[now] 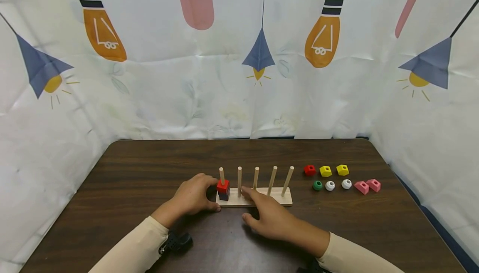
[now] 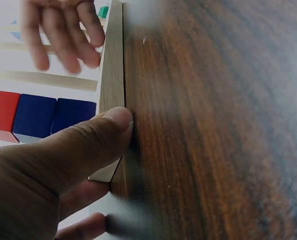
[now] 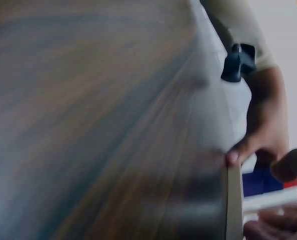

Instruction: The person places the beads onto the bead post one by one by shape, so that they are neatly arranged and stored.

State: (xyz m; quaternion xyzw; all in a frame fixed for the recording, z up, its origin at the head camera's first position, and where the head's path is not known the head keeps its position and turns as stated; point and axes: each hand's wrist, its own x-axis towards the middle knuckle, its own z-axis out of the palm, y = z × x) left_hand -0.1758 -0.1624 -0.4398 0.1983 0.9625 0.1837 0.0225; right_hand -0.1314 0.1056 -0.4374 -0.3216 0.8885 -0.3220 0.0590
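Observation:
A wooden base [image 1: 278, 200] with five upright pegs lies near the table's front. Its leftmost peg carries a red block [image 1: 223, 186] on top of blue blocks [image 1: 224, 196]. My left hand [image 1: 210, 194] holds the base's left end, with the thumb [image 2: 106, 130] pressed on its front edge [image 2: 113, 65] and fingers curled behind. The red block [image 2: 2, 112] and two blue blocks [image 2: 53, 116] show beside the thumb. My right hand [image 1: 258, 208] is open, with its fingertips [image 1: 247, 191] touching the base by the second peg. The right wrist view is blurred, showing the left hand [image 3: 263, 130] at the base's edge [image 3: 232, 200].
To the right of the base lie loose pieces: a red one [image 1: 309, 170], two yellow [image 1: 325, 171] [image 1: 342, 170], a green ring [image 1: 317, 185], two white rings [image 1: 329, 185] [image 1: 346, 184] and two pink blocks [image 1: 361, 187] [image 1: 374, 185]. A printed curtain [image 1: 239, 77] surrounds the dark wooden table [image 1: 149, 169].

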